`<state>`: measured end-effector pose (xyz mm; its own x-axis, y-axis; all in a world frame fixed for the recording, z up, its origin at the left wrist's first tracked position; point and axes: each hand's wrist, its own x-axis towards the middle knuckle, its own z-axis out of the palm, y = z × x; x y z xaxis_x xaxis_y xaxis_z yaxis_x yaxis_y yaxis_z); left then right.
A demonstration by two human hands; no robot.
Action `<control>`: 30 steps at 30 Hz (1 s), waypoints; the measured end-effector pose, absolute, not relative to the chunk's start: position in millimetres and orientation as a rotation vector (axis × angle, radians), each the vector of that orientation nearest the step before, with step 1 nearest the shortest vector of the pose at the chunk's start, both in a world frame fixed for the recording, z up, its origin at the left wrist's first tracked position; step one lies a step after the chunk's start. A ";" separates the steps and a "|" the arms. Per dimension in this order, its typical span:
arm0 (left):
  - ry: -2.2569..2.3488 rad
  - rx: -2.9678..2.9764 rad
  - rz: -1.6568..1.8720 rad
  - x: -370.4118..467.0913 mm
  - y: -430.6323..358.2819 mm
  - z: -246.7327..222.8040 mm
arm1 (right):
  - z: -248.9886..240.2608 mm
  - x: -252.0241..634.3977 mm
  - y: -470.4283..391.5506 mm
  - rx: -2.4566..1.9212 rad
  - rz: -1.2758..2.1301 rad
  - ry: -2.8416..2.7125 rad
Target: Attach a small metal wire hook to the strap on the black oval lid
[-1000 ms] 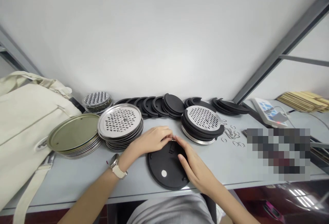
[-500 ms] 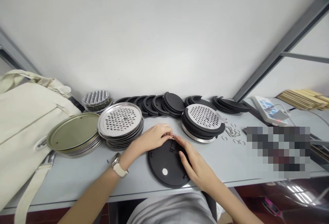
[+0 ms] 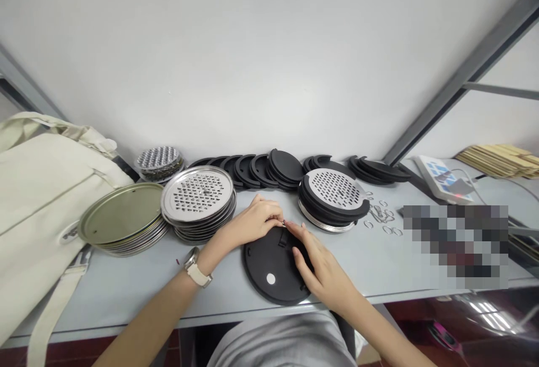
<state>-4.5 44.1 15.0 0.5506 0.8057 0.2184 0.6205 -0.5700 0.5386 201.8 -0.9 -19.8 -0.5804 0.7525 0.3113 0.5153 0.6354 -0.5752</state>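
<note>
Disc (image 3: 264, 255), black and round, lies flat on the tabletop (image 3: 219, 294), presumably so that the surface bears its weight. The left grip (image 3: 255, 222) bends over its far rim, thumb and forefinger drawn together; whether they pinch something small there I cannot tell. The right grip (image 3: 320, 269) curves along the right edge, thumb over the face, likely to steady it, though whether it clasps or merely rests is unclear. Left of the left grip stand stacked grater plates (image 3: 197, 194), then green trays (image 3: 122, 214). Beyond the right grip sits a pile topped by a perforated plate (image 3: 336, 189), metal rings (image 3: 381, 215) beside it, apparently within easy reach. Farthest from both, black parts (image 3: 287, 166) overlap along the wall (image 3: 269, 64), seemingly to save room.
</note>
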 end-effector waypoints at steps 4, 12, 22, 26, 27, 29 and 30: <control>1.163 2.379 0.606 -5.6 46.6 10.5 | -22.7 201.7 -0.6 -0.975 0.551 -2.309; 1.144 2.401 0.607 -5.2 48.0 11.8 | -22.9 202.1 -0.3 -0.990 0.592 -2.298; 1.149 2.407 0.609 -2.8 46.1 13.7 | -24.6 203.2 -0.7 -0.992 0.615 -2.279; 1.134 2.412 0.629 -2.2 45.6 13.0 | -22.0 202.3 -2.3 -1.008 0.641 -2.268; 1.135 2.411 0.632 -2.1 45.4 12.8 | -21.7 202.2 -2.6 -1.007 0.641 -2.268; 1.143 2.408 0.635 -1.9 45.1 12.6 | -21.6 202.0 -3.0 -1.002 0.641 -2.269; 1.145 2.405 0.633 -1.9 45.0 12.6 | -21.7 202.1 -3.0 -0.999 0.640 -2.267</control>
